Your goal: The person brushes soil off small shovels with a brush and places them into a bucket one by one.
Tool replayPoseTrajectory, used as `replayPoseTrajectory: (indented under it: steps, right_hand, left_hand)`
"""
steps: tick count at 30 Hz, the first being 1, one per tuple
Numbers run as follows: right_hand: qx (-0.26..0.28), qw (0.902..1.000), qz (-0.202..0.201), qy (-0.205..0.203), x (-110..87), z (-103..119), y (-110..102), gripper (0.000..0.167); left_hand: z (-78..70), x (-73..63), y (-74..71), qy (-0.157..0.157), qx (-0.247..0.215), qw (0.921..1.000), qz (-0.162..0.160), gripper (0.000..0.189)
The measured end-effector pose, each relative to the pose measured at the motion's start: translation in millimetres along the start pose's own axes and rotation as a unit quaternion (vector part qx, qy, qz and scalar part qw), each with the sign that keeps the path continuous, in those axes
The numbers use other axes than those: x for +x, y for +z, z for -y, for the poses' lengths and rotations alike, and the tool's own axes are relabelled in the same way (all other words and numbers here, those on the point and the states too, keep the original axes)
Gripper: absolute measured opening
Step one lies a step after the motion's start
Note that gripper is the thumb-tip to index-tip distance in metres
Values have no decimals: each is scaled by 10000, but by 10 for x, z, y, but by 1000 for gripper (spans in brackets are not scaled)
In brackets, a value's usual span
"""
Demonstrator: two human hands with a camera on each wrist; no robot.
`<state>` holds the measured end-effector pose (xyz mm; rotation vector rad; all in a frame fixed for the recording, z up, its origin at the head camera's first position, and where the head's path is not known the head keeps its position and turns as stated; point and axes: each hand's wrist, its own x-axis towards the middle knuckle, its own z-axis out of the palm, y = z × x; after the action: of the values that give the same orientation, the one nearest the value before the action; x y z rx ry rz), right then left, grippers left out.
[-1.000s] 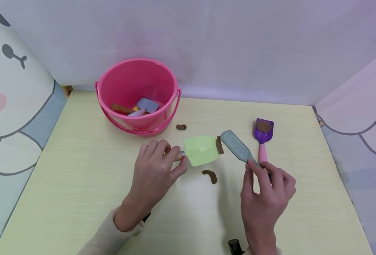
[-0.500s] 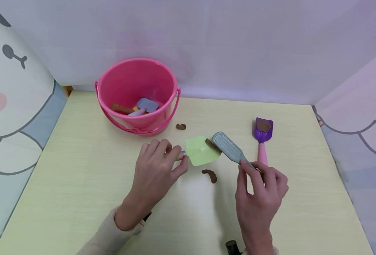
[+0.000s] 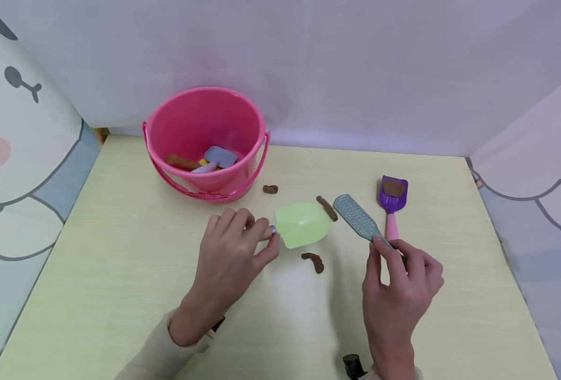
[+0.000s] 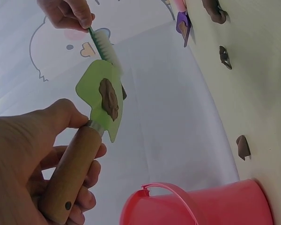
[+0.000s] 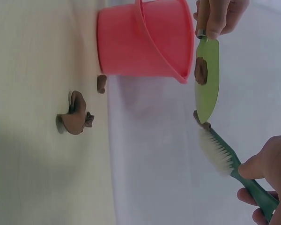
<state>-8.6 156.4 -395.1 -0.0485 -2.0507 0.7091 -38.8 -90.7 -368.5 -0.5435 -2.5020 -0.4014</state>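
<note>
My left hand grips the wooden handle of a light green toy shovel, held above the table. A brown clay-like lump clings to the blade's lower face, out of sight in the head view. At the blade's far edge is a thin brown strip. My right hand pinches a green brush by its handle. Its pale bristles point down, close beside that strip in the right wrist view.
A pink bucket holding small toy tools stands back left. One brown piece lies beside it, another curved piece nearer me. At right lies a purple toy shovel with a brown lump on its blade. A fabric wall rises behind.
The brush went left over the shovel blade, then back right. The brown strip shifted onto the blade and now shows at its far edge again, turned. My left hand stayed nearly still.
</note>
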Motion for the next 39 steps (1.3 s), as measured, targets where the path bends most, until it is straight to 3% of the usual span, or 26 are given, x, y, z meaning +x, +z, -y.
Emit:
replayPoseTrajectory:
  steps: [9,18,22,29,34,39]
  right_hand:
    - [145,9997,-158,129,28,29,-19,17]
    - [345,9993,170,9,-35,101,-26,20]
    - [486,9987,85,-161,-69,120,14,21]
    - [318,9993,198,-52,-56,73,-6,23]
    - [172,9996,241,23,-47,24,-30,21]
    - [102,9996,233,85,-36,-20,-51,19]
  left_hand:
    - [7,-5,7,-10,-43,10000,-25,25]
    - [7,-5,1,-53,18,10000,38,27]
    - [6,-5,-3,-56,28,10000,44,27]
    - [31,-24,4,-68,-60,9999,-85,25]
    - [49,-53,18,-207,-366,9991,-98,22]
    - [52,-101,48,-692,-1015,9922,208,18]
